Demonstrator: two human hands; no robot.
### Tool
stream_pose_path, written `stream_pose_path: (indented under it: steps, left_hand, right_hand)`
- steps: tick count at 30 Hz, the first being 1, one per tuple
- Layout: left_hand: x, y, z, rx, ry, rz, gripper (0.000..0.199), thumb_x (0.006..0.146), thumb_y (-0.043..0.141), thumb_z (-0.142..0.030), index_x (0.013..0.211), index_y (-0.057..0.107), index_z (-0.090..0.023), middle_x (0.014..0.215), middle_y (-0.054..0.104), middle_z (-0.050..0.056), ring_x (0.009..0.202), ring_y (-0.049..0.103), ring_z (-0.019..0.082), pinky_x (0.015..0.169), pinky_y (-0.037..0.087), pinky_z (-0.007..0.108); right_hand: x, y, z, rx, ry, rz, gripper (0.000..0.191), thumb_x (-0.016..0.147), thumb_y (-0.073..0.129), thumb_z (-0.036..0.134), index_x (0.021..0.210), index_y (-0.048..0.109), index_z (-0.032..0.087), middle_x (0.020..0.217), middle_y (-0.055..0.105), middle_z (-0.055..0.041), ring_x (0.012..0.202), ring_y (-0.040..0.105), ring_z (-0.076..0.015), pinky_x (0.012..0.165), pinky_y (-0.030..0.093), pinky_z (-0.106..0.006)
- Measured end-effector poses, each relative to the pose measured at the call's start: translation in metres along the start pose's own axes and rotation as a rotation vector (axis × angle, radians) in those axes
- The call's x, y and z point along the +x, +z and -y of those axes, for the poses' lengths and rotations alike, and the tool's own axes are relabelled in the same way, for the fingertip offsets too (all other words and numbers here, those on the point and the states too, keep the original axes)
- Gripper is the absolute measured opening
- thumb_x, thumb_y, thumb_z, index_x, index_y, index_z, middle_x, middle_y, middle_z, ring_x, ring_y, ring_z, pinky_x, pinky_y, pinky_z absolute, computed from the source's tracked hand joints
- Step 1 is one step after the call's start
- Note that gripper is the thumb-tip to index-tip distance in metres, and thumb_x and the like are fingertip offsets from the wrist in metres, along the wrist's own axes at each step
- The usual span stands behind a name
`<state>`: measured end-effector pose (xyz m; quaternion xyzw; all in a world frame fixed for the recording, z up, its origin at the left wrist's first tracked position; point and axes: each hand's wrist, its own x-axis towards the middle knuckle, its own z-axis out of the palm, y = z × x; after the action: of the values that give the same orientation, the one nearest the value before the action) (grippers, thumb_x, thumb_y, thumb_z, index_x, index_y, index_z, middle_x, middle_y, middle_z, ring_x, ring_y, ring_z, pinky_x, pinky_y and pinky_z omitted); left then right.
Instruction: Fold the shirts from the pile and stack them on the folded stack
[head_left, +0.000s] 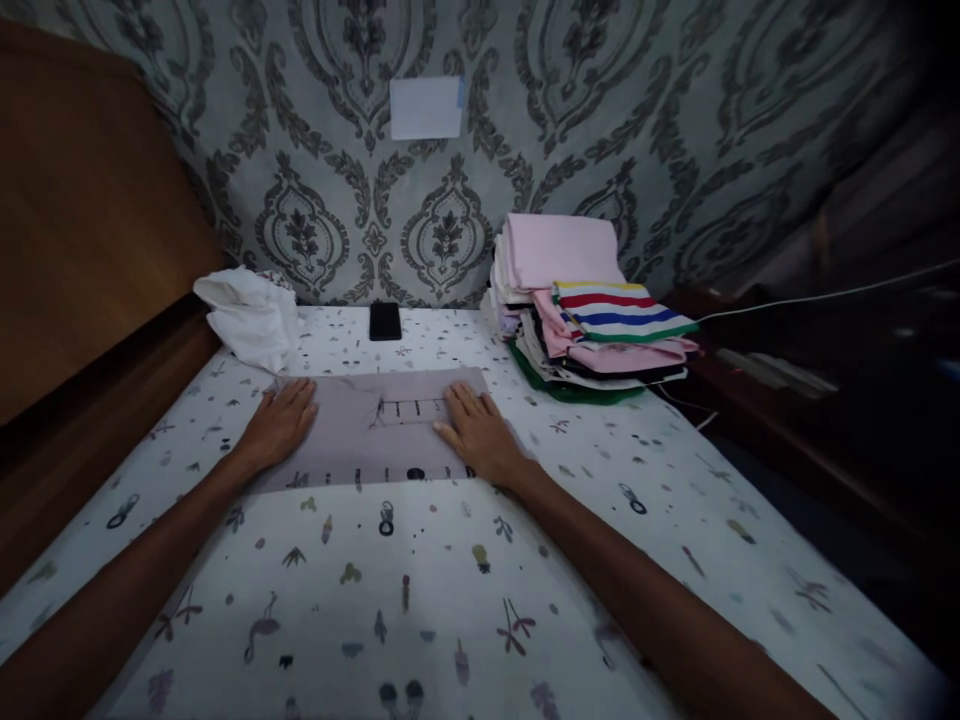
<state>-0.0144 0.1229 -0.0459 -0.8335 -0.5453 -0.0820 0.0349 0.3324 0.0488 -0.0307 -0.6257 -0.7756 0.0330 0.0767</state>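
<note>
A mauve-grey cloth (352,430) with dark printed marks lies flat as a wide rectangle on the patterned white sheet (435,560). On its left end rests my left hand (283,425), palm down with the fingers stretched out. My right hand (477,430) lies flat near the cloth's right end, fingers spread, beside a printed panel of short dark lines. Neither hand grips anything.
At the back right stands a stack of folded fabrics (562,250), with a striped cloth (622,312) on it. A crumpled white cloth (251,315) sits back left. A black phone (385,322) lies near the patterned wall (375,200). Brown wood (82,220) borders the left.
</note>
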Motion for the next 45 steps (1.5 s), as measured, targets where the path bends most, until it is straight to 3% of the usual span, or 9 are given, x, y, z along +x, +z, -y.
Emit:
stream_pose_path:
  steps: [7,13,19,24,27,31,38,42,45]
  left_hand:
    - [-0.002,-0.005,0.000,-0.010,0.006,0.012,0.060,0.102,0.020,-0.041,0.148,0.045,-0.010,0.155,0.045,0.020,0.146,0.040,0.032,0.116,0.033,0.056]
    - [0.013,-0.020,-0.003,-0.066,0.010,-0.017,0.057,0.101,0.026,-0.045,0.139,0.051,-0.012,0.143,0.057,0.018,0.133,0.053,0.032,0.111,0.040,0.049]
    - [0.014,-0.041,0.026,-0.062,-0.362,0.053,0.058,0.091,0.039,-0.043,0.135,0.053,-0.007,0.129,0.061,0.020,0.120,0.060,0.032,0.100,0.049,0.042]
    - [-0.006,-0.057,0.044,-0.170,-0.580,0.116,0.048,0.085,0.049,-0.046,0.118,0.061,-0.014,0.100,0.072,0.011,0.094,0.069,0.027,0.080,0.053,0.034]
    - [-0.009,-0.064,0.038,-0.301,-0.610,0.159,0.036,0.082,0.054,-0.048,0.098,0.065,-0.018,0.081,0.072,0.004,0.078,0.068,0.023,0.064,0.049,0.028]
    - [-0.003,-0.068,0.027,-0.257,-0.626,0.234,0.027,0.075,0.063,-0.048,0.070,0.062,-0.021,0.062,0.066,0.002,0.068,0.065,0.022,0.054,0.039,0.026]
    - [0.002,-0.073,0.019,-0.589,-0.655,0.267,0.029,0.063,0.073,-0.035,0.055,0.049,-0.021,0.043,0.043,-0.006,0.047,0.048,0.015,0.047,0.031,0.023]
    - [0.007,-0.084,0.010,-0.713,-0.634,0.248,0.027,0.063,0.071,-0.035,0.059,0.049,-0.020,0.048,0.043,-0.007,0.048,0.046,0.012,0.047,0.035,0.022]
    - [0.024,-0.099,-0.013,-0.881,-0.592,0.209,0.026,0.062,0.073,-0.035,0.063,0.052,-0.019,0.054,0.048,-0.006,0.051,0.048,0.011,0.046,0.033,0.020]
  right_hand:
    - [-0.039,-0.005,-0.048,0.030,0.260,-0.119,0.064,0.104,0.022,0.044,0.151,0.040,0.005,0.160,0.035,-0.0232,0.150,0.030,-0.0327,0.120,0.028,-0.055]
    - [-0.071,0.004,-0.077,0.150,0.281,-0.264,0.064,0.103,0.023,0.049,0.140,0.054,0.006,0.150,0.050,-0.0222,0.142,0.045,-0.0327,0.119,0.033,-0.054]
    - [-0.075,0.010,-0.078,0.211,0.207,-0.443,0.060,0.101,0.031,0.053,0.135,0.060,0.012,0.146,0.055,-0.0201,0.138,0.049,-0.0345,0.114,0.038,-0.059]
    - [-0.063,-0.006,-0.040,0.418,0.069,-0.491,0.052,0.101,0.039,0.051,0.133,0.063,0.019,0.146,0.056,-0.0151,0.137,0.050,-0.0317,0.115,0.038,-0.058]
    - [-0.045,-0.017,0.001,0.660,-0.020,-0.390,0.048,0.100,0.043,0.051,0.130,0.066,0.022,0.143,0.059,-0.0124,0.135,0.052,-0.0301,0.112,0.043,-0.055]
    - [-0.013,-0.019,0.059,1.070,-0.069,-0.190,0.042,0.097,0.050,0.051,0.125,0.068,0.025,0.137,0.064,-0.0089,0.129,0.058,-0.0284,0.107,0.047,-0.050]
    - [0.049,0.008,0.124,1.891,0.158,0.086,0.023,0.095,0.057,0.040,0.104,0.070,0.023,0.138,0.063,-0.0080,0.134,0.053,-0.0229,0.117,0.037,-0.045]
    - [0.068,0.019,0.129,2.211,0.313,0.166,0.026,0.097,0.051,0.040,0.099,0.068,0.021,0.139,0.061,-0.0099,0.137,0.050,-0.0205,0.119,0.035,-0.042]
    - [0.074,0.027,0.123,2.339,0.399,0.156,0.036,0.100,0.042,0.046,0.099,0.066,0.020,0.130,0.064,-0.0117,0.132,0.054,-0.0201,0.113,0.042,-0.041]
